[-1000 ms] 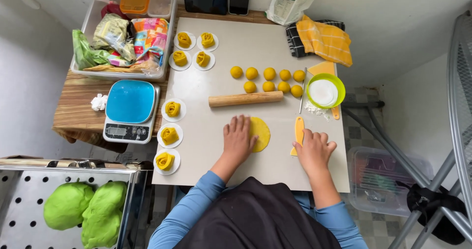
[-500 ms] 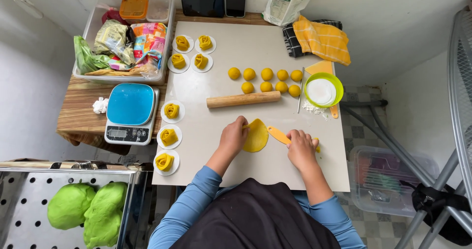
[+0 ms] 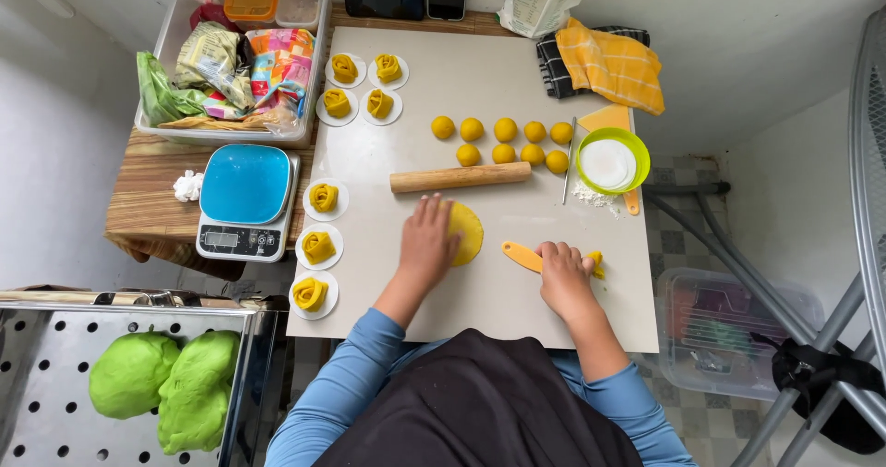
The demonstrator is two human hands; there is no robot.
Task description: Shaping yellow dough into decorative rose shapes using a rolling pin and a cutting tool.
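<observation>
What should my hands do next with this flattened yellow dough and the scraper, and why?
Probably slide the yellow scraper in your right hand toward the flattened yellow dough disc to cut or lift it. Your left hand already rests on the disc's left side, pinning it to the white board, and the scraper's blade points at the disc but has not reached it.

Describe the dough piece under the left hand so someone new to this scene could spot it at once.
Start at the pale work mat on the table and find the wooden rolling pin lying across its middle. Just below it, partly under the left hand, is the flattened dough disc. It is the only flat yellow piece; the others are round balls or rolled shapes.
</observation>
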